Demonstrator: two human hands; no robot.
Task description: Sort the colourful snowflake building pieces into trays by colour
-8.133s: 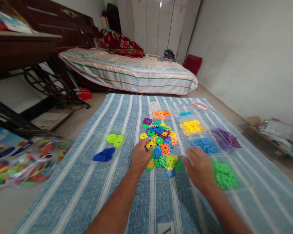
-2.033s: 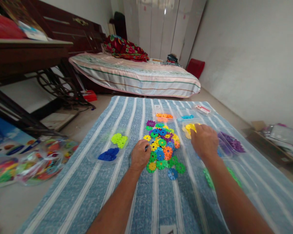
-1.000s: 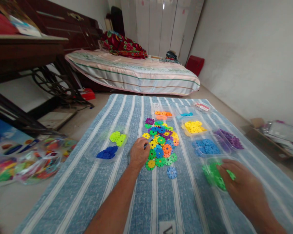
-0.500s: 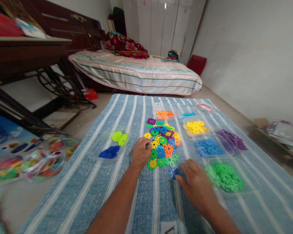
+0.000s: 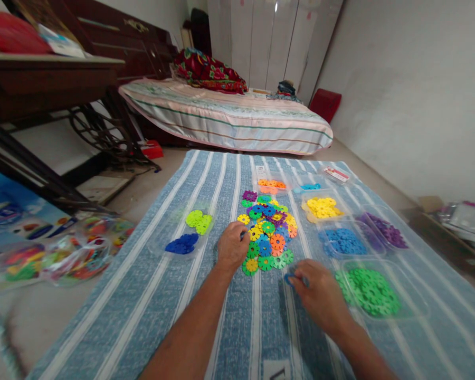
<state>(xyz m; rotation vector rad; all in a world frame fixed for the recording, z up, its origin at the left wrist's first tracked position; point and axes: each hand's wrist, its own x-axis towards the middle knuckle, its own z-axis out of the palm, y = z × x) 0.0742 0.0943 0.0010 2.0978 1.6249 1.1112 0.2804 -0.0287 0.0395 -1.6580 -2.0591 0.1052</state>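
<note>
A pile of coloured snowflake discs (image 5: 267,228) lies in the middle of a blue striped cloth (image 5: 206,311). My left hand (image 5: 231,246) rests curled at the pile's left edge, with something dark just showing between its fingers. My right hand (image 5: 320,298) is just below the pile, fingers pinched on a blue disc (image 5: 290,278). Clear trays hold sorted discs: green (image 5: 370,291) beside my right hand, blue (image 5: 342,241), purple (image 5: 386,230), yellow (image 5: 322,207), orange (image 5: 272,184) and light blue (image 5: 311,186).
On the left of the cloth a clear tray (image 5: 162,244) holds lime and dark blue discs. Bags of coloured toys (image 5: 69,253) lie on the floor at left. A mattress (image 5: 225,116) and a dark table (image 5: 43,89) stand beyond. A cardboard box (image 5: 451,224) sits at right.
My right hand went from the yellow tray to the green tray, then to the lone blue disc below the pile and pinched it. My left hand stayed at the pile's edge.
</note>
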